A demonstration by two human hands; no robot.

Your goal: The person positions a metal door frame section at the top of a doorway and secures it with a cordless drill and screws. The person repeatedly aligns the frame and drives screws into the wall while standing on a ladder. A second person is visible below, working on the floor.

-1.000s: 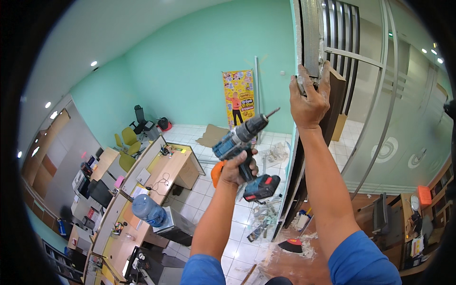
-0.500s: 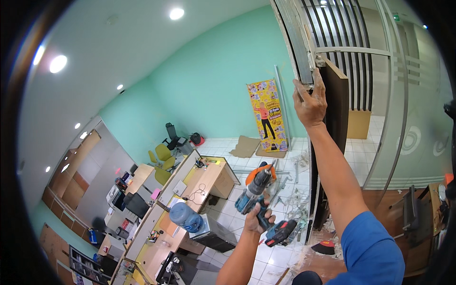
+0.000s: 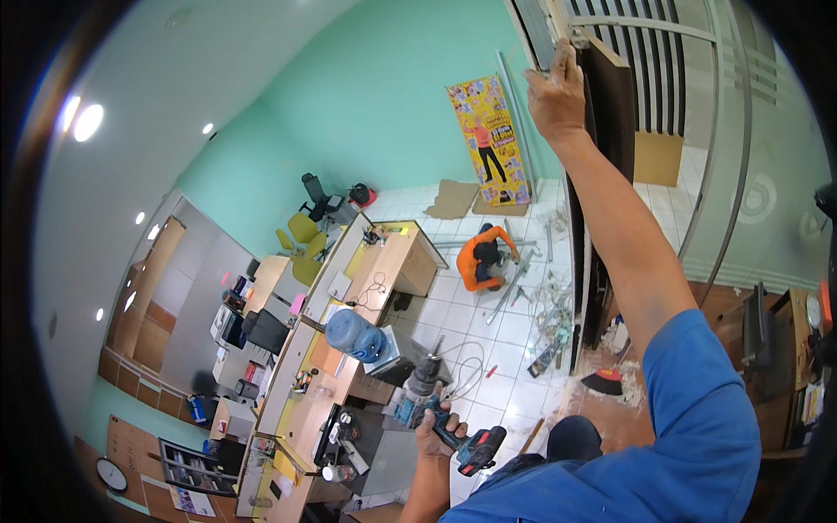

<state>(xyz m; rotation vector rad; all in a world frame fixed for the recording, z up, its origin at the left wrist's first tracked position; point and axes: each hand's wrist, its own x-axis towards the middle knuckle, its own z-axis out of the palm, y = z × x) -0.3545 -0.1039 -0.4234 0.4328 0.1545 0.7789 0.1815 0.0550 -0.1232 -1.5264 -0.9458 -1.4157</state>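
My left hand [image 3: 436, 436] grips a blue-and-black cordless drill [image 3: 418, 399] low in the view, its bit pointing upward, battery toward the lower right. Up at the top right, my right hand [image 3: 555, 103] holds the edge of a grey metal channel [image 3: 534, 35] with rough whitish plaster on it, fingertips raised along it. A dark brown panel [image 3: 608, 96] stands just right of that hand, partly hidden by my forearm.
A co-worker in orange [image 3: 478, 261] crouches among metal strips and debris on white tiles. Desks [image 3: 403, 253] with a partition and a water jug [image 3: 353, 336] are at left, a glass partition [image 3: 776, 200] at right, a banner [image 3: 488, 139] against the green wall.
My left hand with the drill has dropped lower, uncovering the crouching co-worker. My right hand sits higher in the picture, still at the channel, and the camera's view has shifted.
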